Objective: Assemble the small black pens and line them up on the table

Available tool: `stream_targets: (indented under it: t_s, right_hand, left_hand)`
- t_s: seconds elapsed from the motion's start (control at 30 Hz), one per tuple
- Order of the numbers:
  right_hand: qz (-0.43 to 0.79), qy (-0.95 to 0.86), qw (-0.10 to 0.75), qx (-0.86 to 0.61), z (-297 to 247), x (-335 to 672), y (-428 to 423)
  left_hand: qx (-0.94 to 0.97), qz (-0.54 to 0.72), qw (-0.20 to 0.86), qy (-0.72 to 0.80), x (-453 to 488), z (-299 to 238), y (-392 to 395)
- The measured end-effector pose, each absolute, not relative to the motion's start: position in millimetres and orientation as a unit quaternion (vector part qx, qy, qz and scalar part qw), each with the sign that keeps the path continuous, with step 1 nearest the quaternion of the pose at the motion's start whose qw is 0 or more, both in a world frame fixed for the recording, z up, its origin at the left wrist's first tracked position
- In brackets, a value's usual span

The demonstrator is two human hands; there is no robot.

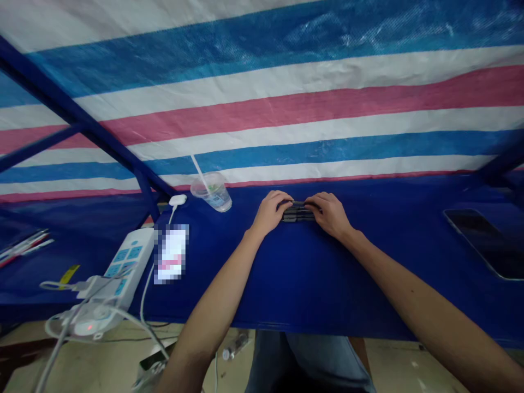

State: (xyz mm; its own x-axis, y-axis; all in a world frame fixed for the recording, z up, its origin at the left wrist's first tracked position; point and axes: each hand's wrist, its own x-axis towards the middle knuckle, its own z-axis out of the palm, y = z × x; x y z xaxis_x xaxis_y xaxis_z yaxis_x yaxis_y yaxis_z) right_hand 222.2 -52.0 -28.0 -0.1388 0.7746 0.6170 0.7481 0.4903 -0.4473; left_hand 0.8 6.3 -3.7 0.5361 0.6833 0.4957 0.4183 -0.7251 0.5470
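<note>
Several slim black bars (298, 214), perhaps pens, lie side by side on the blue tabletop (286, 284). Their exact kind is too small to make out. My left hand (273, 210) curls its fingers and thumb round their left end. Round the right end close the fingers of my right hand (327, 212). Both hands rest low at the table, and the fingertips cover parts of the bars.
A clear plastic cup (219, 196) with a straw leans at the back left. Left of my arm are a white charger (178, 200), a blurred-out lit screen (172, 255) and a power strip (129, 262) with cables. A dark phone (487, 243) lies right. Striped sheeting (286, 109) hangs behind.
</note>
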Motion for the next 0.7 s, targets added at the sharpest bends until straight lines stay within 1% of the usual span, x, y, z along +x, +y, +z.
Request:
stream_targets:
  t_s: [0.4,0.7]
  right_hand:
    - [0.003,-0.745,0.439,-0.502,-26.6,223.2,-52.2]
    - [0.012,-0.75,0.423,-0.508,-28.9,223.7,-50.8]
  left_hand:
    - [0.864,0.336,0.175,0.332,2.9,0.1,2.4]
    - [0.858,0.34,0.185,0.337,2.4,-4.6,8.0]
